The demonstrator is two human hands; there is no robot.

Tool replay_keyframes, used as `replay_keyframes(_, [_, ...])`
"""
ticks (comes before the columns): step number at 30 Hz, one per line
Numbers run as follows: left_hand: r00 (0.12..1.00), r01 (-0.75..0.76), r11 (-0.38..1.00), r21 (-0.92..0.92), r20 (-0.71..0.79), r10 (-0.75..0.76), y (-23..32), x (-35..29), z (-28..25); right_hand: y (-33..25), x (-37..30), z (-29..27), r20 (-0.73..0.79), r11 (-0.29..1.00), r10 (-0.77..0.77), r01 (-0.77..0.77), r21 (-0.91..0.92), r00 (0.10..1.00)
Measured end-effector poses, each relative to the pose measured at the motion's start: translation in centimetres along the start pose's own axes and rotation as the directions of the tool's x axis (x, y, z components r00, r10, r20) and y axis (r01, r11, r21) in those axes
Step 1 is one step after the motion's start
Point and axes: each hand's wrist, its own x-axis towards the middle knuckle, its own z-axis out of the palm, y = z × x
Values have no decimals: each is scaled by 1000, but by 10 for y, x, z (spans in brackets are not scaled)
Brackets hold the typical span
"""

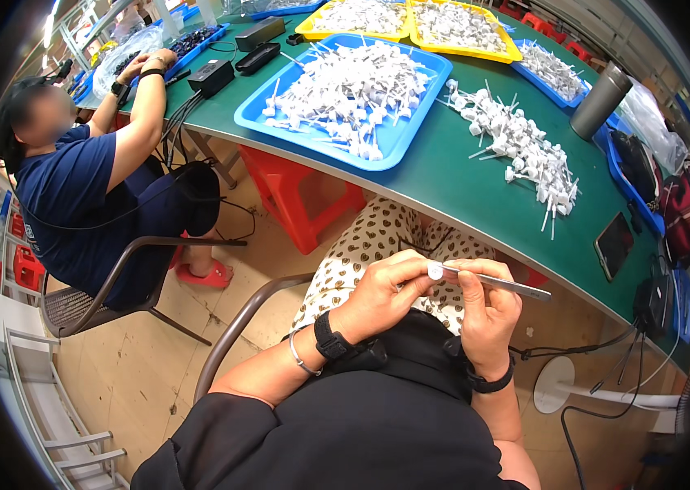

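Over my lap, my left hand (390, 290) pinches a small white plastic part (436, 270) between thumb and fingertips. Close against it, my right hand (488, 314) is closed round a slim, flat metal tool (520, 287), shaped like a scalpel handle. Its near end meets the white part; my fingers cover the tip. Beyond my hands, a loose pile of similar white parts with thin stems (516, 139) lies on the green table (451, 184). A blue tray (422, 122) heaped with more of them stands left of the pile.
Yellow trays (466, 51) of white parts stand at the back. To the right are a grey metal bottle (600, 102), a phone (614, 246) and cables. At left, a co-worker (84, 171) sits reaching over a tray of dark parts. A red stool (300, 196) is under the table.
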Motion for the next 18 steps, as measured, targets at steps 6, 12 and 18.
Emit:
replay_keyframes(6, [1000, -13, 1000, 24, 7, 13, -1, 0, 1, -1, 0, -1, 4, 1000, -1, 1, -29, 1000])
replay_keyframes(12, [1000, -21, 998, 55, 13, 20, -3, 0, 2, -5, 4, -3, 41, 990, -22, 28, -137, 999])
replay_keyframes(18, [994, -111, 987, 115, 19, 109, -7, 0, 6, -13, 7, -9, 110, 969, 23, 4, -245, 994])
